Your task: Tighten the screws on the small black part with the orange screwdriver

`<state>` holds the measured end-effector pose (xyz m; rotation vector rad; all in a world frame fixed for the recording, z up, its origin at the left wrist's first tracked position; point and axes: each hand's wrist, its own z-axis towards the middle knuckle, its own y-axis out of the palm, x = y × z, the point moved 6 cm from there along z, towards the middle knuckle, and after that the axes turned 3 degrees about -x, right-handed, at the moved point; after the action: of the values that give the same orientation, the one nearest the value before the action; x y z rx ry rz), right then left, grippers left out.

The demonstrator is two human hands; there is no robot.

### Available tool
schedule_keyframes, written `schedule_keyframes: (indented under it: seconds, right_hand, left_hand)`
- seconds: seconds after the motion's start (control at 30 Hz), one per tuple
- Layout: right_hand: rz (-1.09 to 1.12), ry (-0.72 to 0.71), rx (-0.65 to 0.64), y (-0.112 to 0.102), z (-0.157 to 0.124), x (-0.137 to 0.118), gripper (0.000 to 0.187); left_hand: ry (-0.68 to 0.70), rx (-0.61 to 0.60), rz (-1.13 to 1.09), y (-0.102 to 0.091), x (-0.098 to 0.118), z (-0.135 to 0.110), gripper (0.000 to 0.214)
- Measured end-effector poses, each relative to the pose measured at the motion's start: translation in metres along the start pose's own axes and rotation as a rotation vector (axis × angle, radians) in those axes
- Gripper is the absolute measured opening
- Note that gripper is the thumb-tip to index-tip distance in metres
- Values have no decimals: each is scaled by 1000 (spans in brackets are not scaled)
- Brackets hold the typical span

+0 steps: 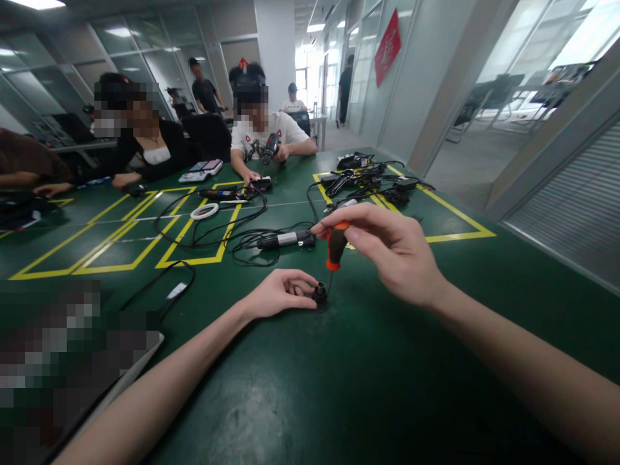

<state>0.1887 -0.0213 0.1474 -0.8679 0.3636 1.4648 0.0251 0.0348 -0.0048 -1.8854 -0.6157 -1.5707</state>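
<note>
Between the fingertips of my right hand [394, 248] is the handle of an orange and black screwdriver [335, 248]. Its thin shaft points down at the right side of a small black cylindrical part [320, 295], which stands on the green table. I cannot tell whether the tip touches the part or the tabletop. My left hand [278, 296] rests on the table and pinches that black part from the left, its thumb and index finger closed on it.
Behind my hands lies a grey and black tool [285, 239] with coiled cable. A heap of black devices and cables [368, 184] sits at the back right. A white ring [204, 211] lies farther left. Across the table, a person [274, 132] holds a power drill [270, 148].
</note>
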Motion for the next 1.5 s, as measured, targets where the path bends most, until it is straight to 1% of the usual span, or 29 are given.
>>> schedule_keyframes:
  seconds: [0.07, 0.17, 0.27, 0.37, 0.5, 0.6, 0.73, 0.83, 0.9, 1.0, 1.1, 1.17, 1.23, 1.33, 1.37, 1.43, 1.5]
  right_hand:
    - [-10, -32, 24, -1, 0, -2, 14]
    - [-44, -53, 62, -2, 0, -4, 15]
    - [-22, 7, 21, -1, 0, -1, 21]
    - [40, 44, -17, 0, -1, 2, 26]
    - [-23, -9, 30, -2, -1, -1, 17]
    - [-74, -47, 72, -4, -2, -5, 17]
    - [-27, -14, 25, -1, -2, -4, 24]
    - [-13, 5, 20, 0, -2, -2, 19]
    - [-33, -30, 43, 0, -2, -4, 13]
    - [-60, -72, 93, -2, -2, -7, 14]
    - [-24, -14, 64, -1, -2, -4, 21]
    - [33, 28, 35, 1, -3, -1, 22]
    - [65, 42, 33, 1, -3, 0, 20]
    - [21, -1, 65, 0, -3, -2, 10]
    - [-5, -20, 82, -1, -3, -3, 10]
    - [-49, -38, 96, -2, -3, -4, 14]
    - [-39, -10, 75, -2, -3, -3, 19]
  left_hand:
    - [-17, -3, -47, 0, -1, 0, 57]
    - [-45, -37, -95, 1, -2, 0, 54]
    - [-48, -83, -119, 2, 0, 0, 51]
    - [-18, -97, -77, 2, 5, -1, 48]
    - [48, -80, 27, 4, 9, -3, 50]
    - [68, -43, 125, 7, 10, -4, 51]
    - [119, 15, 238, 10, 14, -6, 46]
    - [164, 27, 328, 13, 18, -8, 40]
    - [179, 17, 362, 15, 20, -9, 39]
    - [179, 7, 382, 15, 21, -10, 37]
    - [173, -10, 394, 15, 21, -9, 37]
    - [167, -12, 377, 15, 19, -8, 43]
    - [160, 14, 340, 12, 17, -8, 50]
    - [156, 36, 318, 10, 14, -8, 45]
    - [157, 33, 325, 10, 14, -8, 43]
    - [154, 24, 337, 11, 14, -8, 42]
    - [144, 18, 345, 11, 14, -8, 45]
